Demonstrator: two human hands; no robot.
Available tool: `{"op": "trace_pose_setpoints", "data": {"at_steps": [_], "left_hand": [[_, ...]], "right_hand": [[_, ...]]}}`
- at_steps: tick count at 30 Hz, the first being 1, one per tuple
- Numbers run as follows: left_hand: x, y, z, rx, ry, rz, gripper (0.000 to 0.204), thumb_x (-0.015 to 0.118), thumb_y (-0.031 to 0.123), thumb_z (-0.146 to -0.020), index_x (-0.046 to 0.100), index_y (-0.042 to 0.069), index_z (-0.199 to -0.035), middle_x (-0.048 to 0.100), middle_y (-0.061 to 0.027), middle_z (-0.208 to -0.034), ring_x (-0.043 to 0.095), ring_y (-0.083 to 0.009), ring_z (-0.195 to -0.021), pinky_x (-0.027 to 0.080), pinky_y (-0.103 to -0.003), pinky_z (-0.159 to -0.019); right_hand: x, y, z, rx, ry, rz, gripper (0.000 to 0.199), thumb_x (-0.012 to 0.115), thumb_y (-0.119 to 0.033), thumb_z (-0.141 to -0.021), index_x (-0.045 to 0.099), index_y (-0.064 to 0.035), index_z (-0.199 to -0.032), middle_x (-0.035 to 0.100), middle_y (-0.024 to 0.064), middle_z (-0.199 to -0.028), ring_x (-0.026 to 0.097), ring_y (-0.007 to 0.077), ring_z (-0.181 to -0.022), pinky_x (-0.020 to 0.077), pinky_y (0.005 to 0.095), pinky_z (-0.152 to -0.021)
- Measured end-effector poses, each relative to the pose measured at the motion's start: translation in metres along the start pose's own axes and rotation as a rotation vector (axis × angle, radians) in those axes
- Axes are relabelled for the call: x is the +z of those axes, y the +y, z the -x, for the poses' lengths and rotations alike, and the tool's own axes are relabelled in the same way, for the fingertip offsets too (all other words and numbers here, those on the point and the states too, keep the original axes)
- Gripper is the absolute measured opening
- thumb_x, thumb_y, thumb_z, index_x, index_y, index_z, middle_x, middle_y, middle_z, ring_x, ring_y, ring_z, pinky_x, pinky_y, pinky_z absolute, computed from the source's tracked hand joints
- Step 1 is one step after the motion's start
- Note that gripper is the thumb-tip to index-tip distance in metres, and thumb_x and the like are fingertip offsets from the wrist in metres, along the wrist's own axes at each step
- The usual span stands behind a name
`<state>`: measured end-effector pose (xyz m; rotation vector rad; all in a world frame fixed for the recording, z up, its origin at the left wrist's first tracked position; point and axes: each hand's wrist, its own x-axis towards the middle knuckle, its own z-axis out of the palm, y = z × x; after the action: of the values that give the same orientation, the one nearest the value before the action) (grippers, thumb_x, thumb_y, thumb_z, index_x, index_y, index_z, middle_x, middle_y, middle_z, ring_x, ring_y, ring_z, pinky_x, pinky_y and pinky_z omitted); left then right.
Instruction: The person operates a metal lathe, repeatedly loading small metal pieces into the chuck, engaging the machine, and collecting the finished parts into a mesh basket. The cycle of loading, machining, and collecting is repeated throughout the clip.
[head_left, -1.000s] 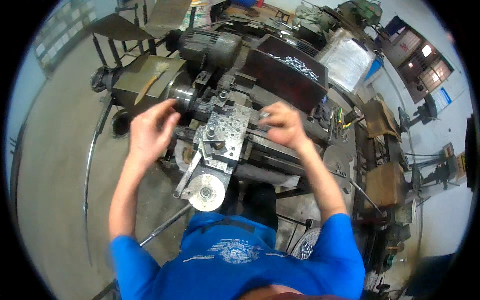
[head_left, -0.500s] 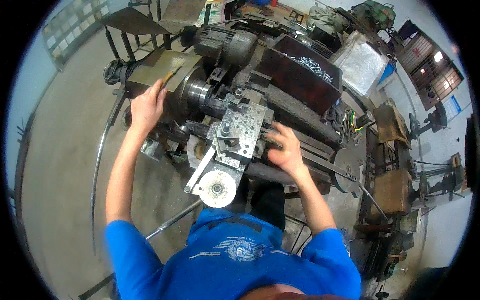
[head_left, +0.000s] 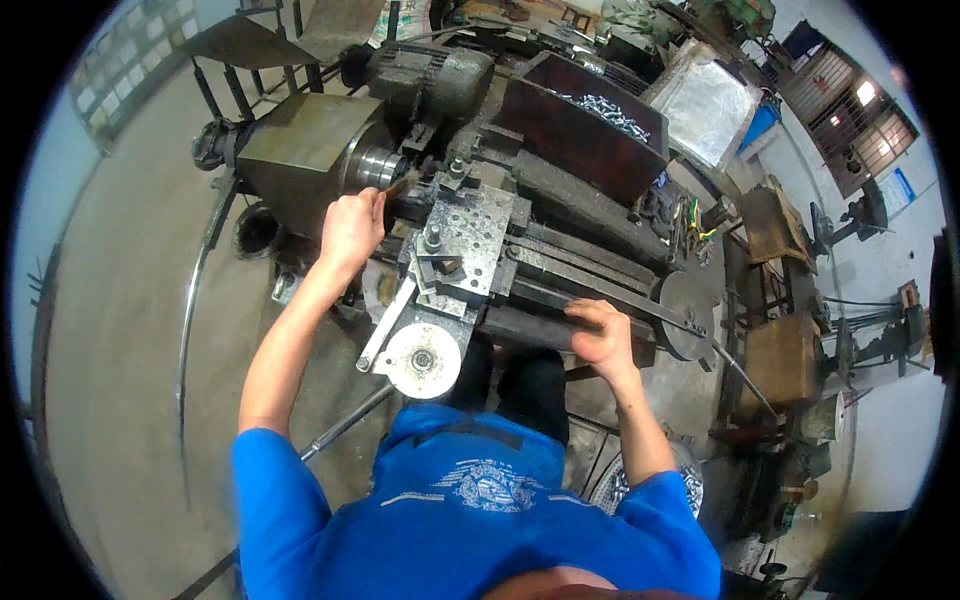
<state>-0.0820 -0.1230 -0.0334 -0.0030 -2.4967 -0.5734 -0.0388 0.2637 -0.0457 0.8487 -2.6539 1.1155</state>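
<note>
My left hand (head_left: 352,232) is closed around the handle of a brush (head_left: 404,184). The bristles reach in beside the shiny metal spindle nose (head_left: 378,166) of a lathe-like machine, at the left edge of the cross slide; whether they touch it I cannot make out. That slide carries a flat metal plate (head_left: 470,232) dotted with holes, with a pale round handwheel (head_left: 423,360) at its near end. To the right, my right hand (head_left: 602,338) holds nothing; its fingers are loosely bent and apart, close to the dark front bar (head_left: 530,326) of the machine.
Behind the bed stands a dark red metal box (head_left: 590,150) with small shiny metal parts in it. A motor (head_left: 430,75) sits at the back left. Several hand tools (head_left: 695,225) lie at the right, above a round metal disc (head_left: 690,310). A basin of metal parts (head_left: 690,480) shows beside my right arm.
My left hand has carried the brush rightward and nearer, from the top of the headstock to beside the spindle. My right hand has moved away from the slide, toward me and slightly right.
</note>
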Motion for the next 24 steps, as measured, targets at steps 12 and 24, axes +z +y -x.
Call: {"op": "trace_pose_setpoints", "data": {"at_steps": [12,24], "left_hand": [[-0.016,-0.013,0.024,0.120,-0.173,-0.156,0.019,0.053,0.016,-0.086,0.054,0.003,-0.073,0.056,-0.0215,-0.058,0.058,-0.0391,-0.058,0.046,-0.047,-0.053],[-0.094,-0.032,-0.022,-0.059,0.154,-0.368,0.025,0.057,0.029,-0.085,0.063,0.014,-0.104,0.064,-0.0134,-0.078,0.062,-0.0339,-0.072,0.048,-0.041,-0.061]], "right_hand": [[-0.005,-0.005,0.011,-0.004,0.062,-0.037,0.037,0.063,-0.014,-0.055,0.066,-0.0020,-0.090,0.065,0.0142,-0.093,0.061,0.0314,-0.089,0.0474,0.0354,-0.081],[-0.036,0.006,0.058,0.278,0.191,-0.034,0.037,0.058,-0.014,-0.056,0.067,0.0012,-0.090,0.066,0.0165,-0.091,0.063,0.0272,-0.086,0.0476,0.0313,-0.079]]}}
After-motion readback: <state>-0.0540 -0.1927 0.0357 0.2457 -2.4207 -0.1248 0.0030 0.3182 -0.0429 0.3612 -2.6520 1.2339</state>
